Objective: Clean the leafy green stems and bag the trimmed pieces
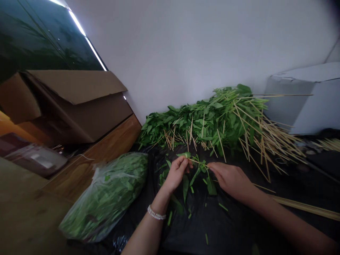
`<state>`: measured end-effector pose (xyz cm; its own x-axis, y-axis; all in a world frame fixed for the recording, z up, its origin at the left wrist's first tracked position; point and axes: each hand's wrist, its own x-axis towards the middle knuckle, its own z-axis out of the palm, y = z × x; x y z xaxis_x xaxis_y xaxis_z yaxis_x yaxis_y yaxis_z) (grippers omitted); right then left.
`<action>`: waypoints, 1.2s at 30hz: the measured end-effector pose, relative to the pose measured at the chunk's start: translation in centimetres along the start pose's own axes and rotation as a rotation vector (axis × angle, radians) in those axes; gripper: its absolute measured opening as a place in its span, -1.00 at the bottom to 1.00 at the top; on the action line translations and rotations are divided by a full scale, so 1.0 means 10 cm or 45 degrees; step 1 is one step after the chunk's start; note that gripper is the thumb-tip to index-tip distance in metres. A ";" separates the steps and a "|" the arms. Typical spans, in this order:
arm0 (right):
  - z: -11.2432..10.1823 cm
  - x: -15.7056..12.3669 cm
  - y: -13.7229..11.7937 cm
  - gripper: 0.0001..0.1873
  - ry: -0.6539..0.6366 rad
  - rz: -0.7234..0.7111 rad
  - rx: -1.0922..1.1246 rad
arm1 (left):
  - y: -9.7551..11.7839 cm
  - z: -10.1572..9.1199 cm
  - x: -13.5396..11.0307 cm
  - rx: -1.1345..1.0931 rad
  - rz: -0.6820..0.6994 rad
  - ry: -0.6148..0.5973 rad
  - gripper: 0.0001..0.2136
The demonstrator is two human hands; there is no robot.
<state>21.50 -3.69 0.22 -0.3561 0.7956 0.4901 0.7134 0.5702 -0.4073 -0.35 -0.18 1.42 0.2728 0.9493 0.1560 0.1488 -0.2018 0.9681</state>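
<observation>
In the middle, my left hand (175, 173), with a beaded bracelet on the wrist, is closed in a pinch around a leafy green stem (196, 173). My right hand (230, 180) has its fingers closed on a thin wooden skewer (198, 162). The skewer runs between both hands, and green leaves hang from it and around it. Just behind my hands lies a long pile of leafy greens (196, 118) with many skewers (281, 141) sticking out, most at its right end. My fingertips partly hide where skewer and stem meet.
Black plastic sheeting (225, 230) covers the work surface, with cut stem bits on it. A clear bag of greens (111, 198) lies at left, near a cardboard box (87, 109). Loose skewers (305, 206) lie right; a white box (294, 95) stands behind them.
</observation>
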 end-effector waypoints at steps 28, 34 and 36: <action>0.04 0.00 -0.03 -0.66 -0.073 0.035 0.064 | -0.04 -0.03 0.01 -0.457 -0.239 0.274 -0.68; 0.03 -0.01 -0.05 -0.65 -0.095 0.024 0.072 | -0.05 -0.06 0.02 -0.474 -0.287 0.236 -0.67; 0.04 -0.02 -0.04 -0.65 -0.095 0.018 0.068 | -0.06 -0.06 0.02 -0.461 -0.288 0.221 -0.66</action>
<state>21.00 -3.95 -0.03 -0.3916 0.8155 0.4261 0.6861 0.5674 -0.4553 -0.98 0.26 1.01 0.1038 0.9924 -0.0662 -0.1636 0.0827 0.9831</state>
